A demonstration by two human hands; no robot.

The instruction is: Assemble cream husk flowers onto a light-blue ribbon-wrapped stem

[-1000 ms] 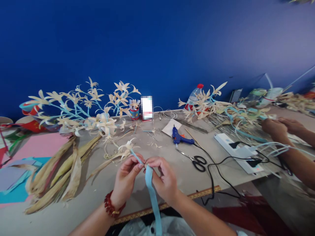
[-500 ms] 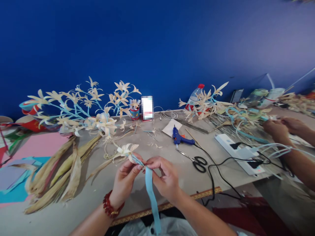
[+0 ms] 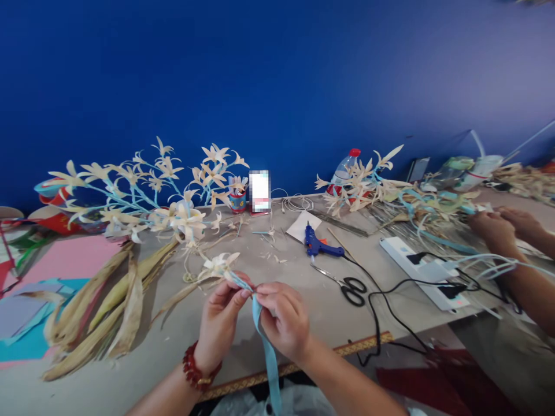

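Observation:
My left hand (image 3: 222,312) pinches the stem of a cream corn-husk flower (image 3: 219,264), whose petals point away to the upper left. Light blue tape (image 3: 269,358) is wound on the stem, and its loose length hangs down past the table edge. Close beside, my right hand (image 3: 284,318) is closed at the end of the stem where the tape meets it; its fingertips partly hide what they grip. Loose dried husks (image 3: 104,312) lie to the left of my hands.
A blue glue gun (image 3: 319,240), black-handled scissors (image 3: 353,290) and a white power strip (image 3: 422,274) with cords lie to the right. Finished flower branches (image 3: 130,185) stand at the back left. Another person's hands (image 3: 494,228) work at far right.
My right hand has turned slightly and shifted a little left at the stem. The hanging tape has twisted near its top. My left hand keeps its hold on the flower.

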